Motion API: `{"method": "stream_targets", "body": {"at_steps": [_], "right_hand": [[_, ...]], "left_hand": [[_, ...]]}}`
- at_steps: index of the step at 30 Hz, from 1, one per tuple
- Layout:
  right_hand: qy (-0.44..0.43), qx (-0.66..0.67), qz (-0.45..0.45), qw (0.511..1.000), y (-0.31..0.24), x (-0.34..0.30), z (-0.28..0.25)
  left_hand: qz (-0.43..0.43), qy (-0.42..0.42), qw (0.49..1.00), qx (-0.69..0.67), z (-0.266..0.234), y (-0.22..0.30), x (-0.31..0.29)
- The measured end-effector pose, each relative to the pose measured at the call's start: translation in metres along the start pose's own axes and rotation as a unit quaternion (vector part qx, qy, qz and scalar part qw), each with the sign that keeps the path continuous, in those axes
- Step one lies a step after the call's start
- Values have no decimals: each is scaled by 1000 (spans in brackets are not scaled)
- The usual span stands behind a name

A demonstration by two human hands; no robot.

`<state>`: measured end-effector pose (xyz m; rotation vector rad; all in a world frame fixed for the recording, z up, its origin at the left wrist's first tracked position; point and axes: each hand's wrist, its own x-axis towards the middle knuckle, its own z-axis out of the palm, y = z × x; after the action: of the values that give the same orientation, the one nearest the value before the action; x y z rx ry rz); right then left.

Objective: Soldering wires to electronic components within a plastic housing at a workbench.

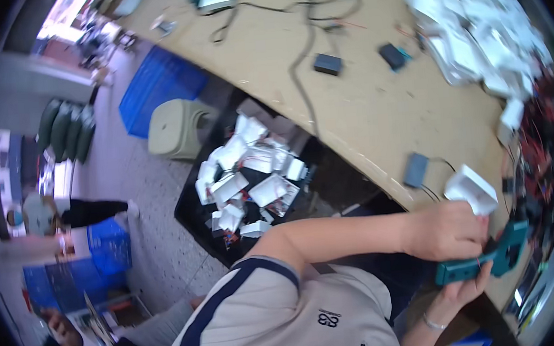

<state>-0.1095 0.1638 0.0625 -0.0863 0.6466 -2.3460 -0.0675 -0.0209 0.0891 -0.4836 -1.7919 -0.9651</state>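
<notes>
over my feed i see casings (469, 37) heaped far right on the tabletop (369, 92), a bin (196, 231) of parts (268, 190) to its left, a stool (173, 128) beyond the bin.

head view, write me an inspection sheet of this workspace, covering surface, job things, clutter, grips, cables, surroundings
surface: tan tabletop, small specks and marks on it
job's things: green plastic piece between the hands; white tray next to the left grip, contact unclear
clutter: heap of white casings; dark box; grey box with thin leads
grips: left, fingers bent at the green piece, hold hidden; right grip, holding the green piece
cables: long dark cable across the tabletop; wire tangle, red and dark, at the right
surroundings: black bin of white parts, pale stool, blue container, person in the background
</notes>
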Motion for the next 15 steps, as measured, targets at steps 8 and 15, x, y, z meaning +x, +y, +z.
{"method": "stream_targets", "body": {"at_steps": [8,15], "right_hand": [[-24,-33,-13,999,-7,9,-17],[-60,12,-19,998,-4,15,-9]], "left_hand": [[-51,-37,988,138,9,-8,-4],[-67,-84,978,180,5,-14,0]]}}
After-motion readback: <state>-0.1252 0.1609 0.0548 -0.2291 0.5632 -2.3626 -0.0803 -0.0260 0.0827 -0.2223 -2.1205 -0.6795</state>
